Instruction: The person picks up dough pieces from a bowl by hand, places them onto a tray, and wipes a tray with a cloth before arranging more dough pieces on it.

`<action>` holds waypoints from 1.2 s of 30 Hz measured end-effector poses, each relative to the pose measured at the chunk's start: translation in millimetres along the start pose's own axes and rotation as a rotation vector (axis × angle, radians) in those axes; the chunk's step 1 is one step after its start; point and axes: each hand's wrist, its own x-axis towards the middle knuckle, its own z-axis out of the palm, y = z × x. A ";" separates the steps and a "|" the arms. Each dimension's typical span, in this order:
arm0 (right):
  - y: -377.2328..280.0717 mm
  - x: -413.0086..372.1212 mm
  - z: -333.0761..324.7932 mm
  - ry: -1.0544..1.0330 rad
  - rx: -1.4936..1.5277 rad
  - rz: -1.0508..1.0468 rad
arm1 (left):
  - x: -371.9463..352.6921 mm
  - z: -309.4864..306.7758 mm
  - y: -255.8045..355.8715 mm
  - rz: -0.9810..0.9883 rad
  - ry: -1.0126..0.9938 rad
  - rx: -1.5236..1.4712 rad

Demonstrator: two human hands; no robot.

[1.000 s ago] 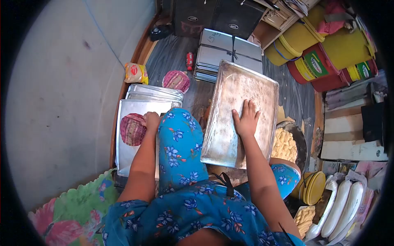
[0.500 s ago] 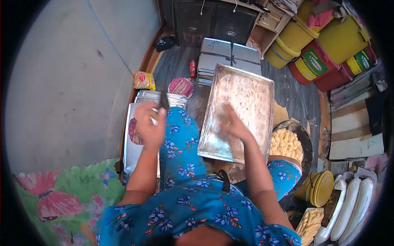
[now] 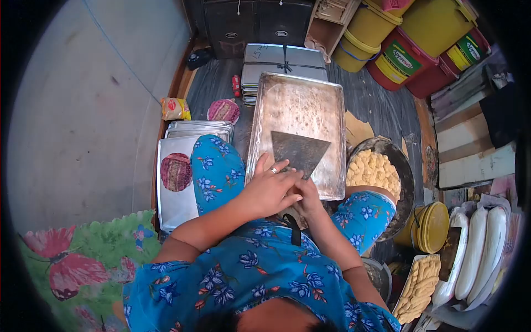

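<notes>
A dark, flat metal dough scraper [image 3: 302, 151] stands tilted above the lower part of a worn baking tray [image 3: 298, 99], its wide edge pointing away from me. My right hand [image 3: 307, 197] is closed at the scraper's narrow lower end, its fingers partly hidden. Across that same end lies my left hand [image 3: 272, 189], with a ring on one finger; its fingers are stretched toward my right hand and its thumb is apart. Beside my right knee, a dark round basin [image 3: 408, 188] holds many pale dough pieces [image 3: 373, 170].
Stacked metal trays [image 3: 166, 145] lie left, with a purple round mat [image 3: 177, 172] on top. Tied flat sheets [image 3: 265, 71] stand ahead. Buckets [image 3: 394, 58] fill the far right. A yellow pail [image 3: 433, 228], a tray of shaped dough [image 3: 418, 289] and long white packages [image 3: 471, 252] are at near right.
My left hand has moved right from above my knee, and my right hand has come down and toward me. Both now meet at the scraper, which is over the baking tray. The view has shifted.
</notes>
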 end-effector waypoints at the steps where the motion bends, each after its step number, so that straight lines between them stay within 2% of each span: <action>1: -3.6 0.8 -1.0 0.038 0.019 -0.034 | 2.0 0.1 2.3 -0.008 -0.026 -0.006; 2: -10.9 0.1 -3.0 0.158 0.058 0.021 | 3.0 0.1 1.7 0.025 0.005 -0.005; 4: -21.6 3.5 -6.4 0.241 -0.048 -0.112 | 3.3 0.4 -6.9 0.092 0.068 -0.004; 5: -26.0 3.9 -9.6 0.284 -0.100 -0.176 | 4.6 0.7 -18.1 0.027 0.095 -0.010; 7: -30.0 2.9 -34.5 0.345 -0.432 -0.295 | 9.4 -2.6 -54.9 -0.120 0.185 -0.100; 9: -55.1 -8.5 -25.2 0.280 -1.080 -0.397 | 17.0 19.4 -115.8 -0.303 0.417 -0.194; 11: -70.2 -16.4 5.0 0.214 -1.724 -0.572 | 20.8 41.8 -168.5 -0.352 0.565 -0.330; 12: -66.2 -15.6 8.8 0.241 -1.790 -0.545 | 21.5 55.9 -184.2 -0.466 0.576 -0.515; 14: -56.4 -13.3 0.2 0.082 -1.908 -0.530 | 23.3 74.4 -205.4 -0.685 0.581 -0.886; 16: -45.5 -10.0 -2.0 -0.038 -2.037 -0.587 | 29.7 70.1 -209.1 -0.757 0.595 -1.011; 19: -34.6 -15.2 11.2 -0.123 -2.027 -0.668 | 36.4 68.9 -214.4 -0.816 0.587 -1.109; 23: -6.9 -17.7 7.7 -0.201 -2.102 -0.453 | 40.0 70.5 -217.5 -0.824 0.546 -1.133; 24: -5.9 -17.8 10.0 -0.262 -2.098 -0.217 | 40.1 75.6 -221.5 -0.800 0.519 -1.100; 27: 15.3 -6.6 -26.9 -0.323 -2.044 -0.302 | 42.1 89.8 -230.8 -0.733 0.470 -1.049; 28: 15.1 -0.4 -33.2 -0.379 -2.082 -0.178 | 43.1 92.8 -231.9 -0.716 0.471 -1.062; 29: 15.6 -0.6 -36.8 -0.391 -2.079 -0.178 | 44.0 95.5 -232.8 -0.698 0.474 -1.072; 36: 13.5 -6.6 -11.0 -0.477 -2.043 -0.101 | 44.3 104.1 -232.8 -0.699 0.403 -0.747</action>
